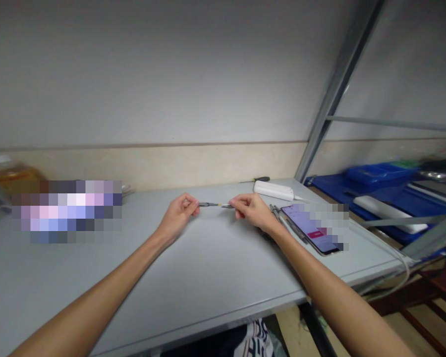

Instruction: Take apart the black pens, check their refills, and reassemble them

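Both my hands are held out over a grey table [193,277], a little above its far half. My left hand [178,215] pinches one end of a thin dark metal tool [214,205], and my right hand [251,210] pinches the other end. The tool lies level between the two hands, with a small pale bit at its middle. What kind of tool it is I cannot make out. Both hands have their fingers curled closed round its ends.
A phone [312,230] with a lit screen lies right of my right hand, with thin metal tools [282,218] beside it. A white power bank [274,190] and a screwdriver [258,179] lie at the back. Blue trays [379,188] stand right, an amber bottle [11,176] far left.
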Demonstrator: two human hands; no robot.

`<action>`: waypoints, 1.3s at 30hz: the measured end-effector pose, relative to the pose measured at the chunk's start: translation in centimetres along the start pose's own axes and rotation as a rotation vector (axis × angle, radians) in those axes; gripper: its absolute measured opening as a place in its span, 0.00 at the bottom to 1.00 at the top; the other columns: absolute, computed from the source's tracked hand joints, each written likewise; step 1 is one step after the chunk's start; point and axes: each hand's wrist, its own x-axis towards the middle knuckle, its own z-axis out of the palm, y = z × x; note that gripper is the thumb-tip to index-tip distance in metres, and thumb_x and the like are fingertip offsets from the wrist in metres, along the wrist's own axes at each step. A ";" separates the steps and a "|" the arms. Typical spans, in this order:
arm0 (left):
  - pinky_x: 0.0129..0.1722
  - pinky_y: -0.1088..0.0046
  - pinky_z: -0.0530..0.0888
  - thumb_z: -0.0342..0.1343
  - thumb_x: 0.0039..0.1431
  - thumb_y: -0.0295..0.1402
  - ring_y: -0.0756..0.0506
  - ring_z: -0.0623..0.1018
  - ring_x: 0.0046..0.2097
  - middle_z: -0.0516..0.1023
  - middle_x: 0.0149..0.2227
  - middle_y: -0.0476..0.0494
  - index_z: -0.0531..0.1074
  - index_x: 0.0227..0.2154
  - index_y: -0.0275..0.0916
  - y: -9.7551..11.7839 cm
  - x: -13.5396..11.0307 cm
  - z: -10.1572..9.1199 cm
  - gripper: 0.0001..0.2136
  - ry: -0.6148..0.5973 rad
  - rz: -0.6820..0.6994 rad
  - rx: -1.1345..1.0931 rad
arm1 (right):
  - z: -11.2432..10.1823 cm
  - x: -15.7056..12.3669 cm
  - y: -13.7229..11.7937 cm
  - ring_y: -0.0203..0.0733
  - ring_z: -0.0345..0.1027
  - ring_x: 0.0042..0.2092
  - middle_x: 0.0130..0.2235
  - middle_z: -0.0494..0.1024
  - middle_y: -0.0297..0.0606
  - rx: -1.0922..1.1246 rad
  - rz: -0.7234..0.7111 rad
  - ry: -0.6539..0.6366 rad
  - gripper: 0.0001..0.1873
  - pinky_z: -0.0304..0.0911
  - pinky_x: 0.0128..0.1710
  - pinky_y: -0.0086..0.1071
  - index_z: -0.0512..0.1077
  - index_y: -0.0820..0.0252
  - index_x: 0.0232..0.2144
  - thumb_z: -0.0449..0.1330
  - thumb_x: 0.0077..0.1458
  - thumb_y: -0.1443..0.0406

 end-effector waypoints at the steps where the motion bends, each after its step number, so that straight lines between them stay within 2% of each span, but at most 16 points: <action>1: 0.29 0.77 0.62 0.58 0.48 0.42 0.53 0.68 0.25 0.71 0.20 0.52 0.64 0.25 0.37 0.1 0.0 0.0 0.13 -0.005 0.003 -0.004 | 0.1 0.0 -0.1 0.29 0.52 0.16 0.14 0.66 0.29 0.039 0.016 -0.009 0.18 0.48 0.18 0.25 0.74 0.65 0.32 0.53 0.53 0.55; 3: 0.30 0.76 0.63 0.58 0.48 0.41 0.52 0.69 0.26 0.72 0.21 0.51 0.64 0.25 0.37 0.2 0.0 0.0 0.13 -0.007 0.006 -0.004 | 0.1 0.0 -0.2 0.30 0.50 0.15 0.11 0.63 0.26 0.126 0.031 -0.012 0.20 0.47 0.17 0.24 0.71 0.63 0.39 0.51 0.55 0.53; 6: 0.30 0.76 0.63 0.58 0.48 0.40 0.52 0.69 0.26 0.73 0.21 0.51 0.65 0.26 0.37 0.3 0.1 -0.1 0.12 0.013 0.018 -0.007 | 0.0 0.0 -0.5 0.31 0.56 0.17 0.16 0.67 0.27 0.228 0.013 -0.019 0.21 0.52 0.18 0.24 0.68 0.62 0.41 0.55 0.51 0.53; 10: 0.31 0.76 0.64 0.58 0.49 0.40 0.52 0.69 0.26 0.73 0.22 0.50 0.64 0.26 0.38 0.2 0.1 -0.2 0.11 0.026 0.006 -0.022 | -0.2 0.0 -0.6 0.32 0.61 0.20 0.21 0.72 0.32 0.251 0.016 -0.031 0.18 0.56 0.20 0.25 0.68 0.62 0.32 0.60 0.45 0.53; 13: 0.31 0.75 0.64 0.58 0.49 0.40 0.52 0.69 0.26 0.73 0.22 0.50 0.64 0.26 0.38 0.1 0.1 -0.1 0.12 0.016 0.010 -0.015 | -0.2 0.1 -0.3 0.29 0.55 0.15 0.14 0.67 0.32 0.109 0.088 -0.035 0.23 0.51 0.17 0.25 0.67 0.63 0.21 0.51 0.52 0.49; 15: 0.31 0.75 0.64 0.58 0.48 0.40 0.52 0.69 0.26 0.73 0.22 0.50 0.64 0.26 0.38 0.1 0.1 0.0 0.12 0.016 0.017 -0.014 | -0.3 0.1 -0.1 0.29 0.52 0.14 0.12 0.64 0.32 0.023 0.115 -0.027 0.27 0.49 0.16 0.25 0.66 0.63 0.17 0.47 0.55 0.48; 19: 0.31 0.75 0.64 0.58 0.48 0.41 0.52 0.69 0.26 0.73 0.21 0.50 0.64 0.25 0.38 0.0 0.2 -0.2 0.12 0.030 0.016 -0.019 | -0.6 0.1 -0.3 0.31 0.60 0.20 0.21 0.71 0.32 0.063 0.006 0.020 0.19 0.54 0.17 0.24 0.69 0.62 0.33 0.59 0.47 0.52; 21: 0.31 0.75 0.64 0.59 0.47 0.41 0.52 0.69 0.26 0.72 0.21 0.50 0.64 0.25 0.37 0.1 0.2 -0.3 0.13 0.035 0.009 -0.022 | -0.6 0.1 -0.4 0.32 0.61 0.21 0.23 0.71 0.32 0.080 -0.029 0.009 0.19 0.56 0.18 0.25 0.69 0.61 0.35 0.62 0.44 0.55; 23: 0.30 0.75 0.64 0.59 0.46 0.41 0.52 0.69 0.25 0.72 0.21 0.50 0.64 0.25 0.38 0.2 0.1 -0.3 0.13 0.030 0.003 -0.028 | -0.6 0.0 -0.5 0.31 0.58 0.20 0.19 0.68 0.31 0.021 -0.021 -0.004 0.15 0.55 0.19 0.26 0.69 0.62 0.27 0.58 0.49 0.54; 25: 0.30 0.75 0.64 0.59 0.46 0.41 0.52 0.69 0.25 0.73 0.21 0.50 0.64 0.24 0.38 0.3 0.0 -0.2 0.13 0.017 0.000 -0.038 | -0.4 -0.1 -0.5 0.31 0.55 0.17 0.14 0.63 0.30 -0.081 -0.008 0.012 0.22 0.54 0.20 0.26 0.65 0.61 0.17 0.50 0.55 0.52; 27: 0.30 0.76 0.64 0.59 0.46 0.41 0.52 0.69 0.25 0.72 0.20 0.50 0.64 0.24 0.38 0.3 0.0 0.0 0.13 0.010 0.000 -0.047 | -0.3 -0.1 -0.4 0.31 0.55 0.17 0.13 0.61 0.30 -0.167 -0.007 0.050 0.27 0.53 0.21 0.27 0.62 0.61 0.14 0.46 0.57 0.52; 28: 0.29 0.76 0.64 0.59 0.46 0.41 0.52 0.69 0.25 0.72 0.20 0.51 0.64 0.24 0.38 0.2 0.0 0.0 0.13 0.009 -0.001 -0.053 | -0.3 -0.1 -0.4 0.31 0.56 0.18 0.14 0.62 0.31 -0.182 -0.022 0.073 0.26 0.53 0.21 0.27 0.64 0.62 0.16 0.46 0.57 0.52; 31: 0.28 0.77 0.63 0.59 0.46 0.40 0.53 0.68 0.24 0.71 0.19 0.52 0.64 0.23 0.37 0.1 0.1 -0.1 0.13 0.009 -0.023 -0.090 | -0.3 0.0 -0.1 0.33 0.61 0.23 0.23 0.70 0.33 -0.163 -0.130 0.095 0.17 0.56 0.24 0.26 0.71 0.62 0.32 0.56 0.51 0.54; 33: 0.26 0.77 0.62 0.60 0.45 0.40 0.54 0.66 0.22 0.70 0.18 0.53 0.63 0.22 0.37 0.1 0.1 -0.1 0.13 0.015 -0.061 -0.131 | -0.3 0.0 0.0 0.34 0.63 0.26 0.27 0.72 0.34 -0.160 -0.184 0.078 0.17 0.57 0.25 0.26 0.71 0.61 0.37 0.61 0.46 0.57; 36: 0.25 0.78 0.61 0.61 0.42 0.40 0.54 0.65 0.21 0.68 0.16 0.53 0.63 0.21 0.37 0.4 0.0 0.0 0.14 0.019 -0.116 -0.168 | -0.2 0.0 0.1 0.33 0.60 0.24 0.23 0.71 0.33 -0.212 -0.176 0.062 0.12 0.56 0.26 0.26 0.73 0.63 0.29 0.58 0.50 0.58; 39: 0.25 0.78 0.61 0.61 0.42 0.40 0.54 0.66 0.22 0.70 0.17 0.52 0.63 0.20 0.37 0.8 -0.3 0.4 0.14 0.019 -0.080 -0.105 | -0.1 -0.1 -0.1 0.31 0.55 0.20 0.15 0.64 0.30 -0.271 -0.119 0.039 0.20 0.52 0.23 0.26 0.69 0.63 0.19 0.52 0.55 0.56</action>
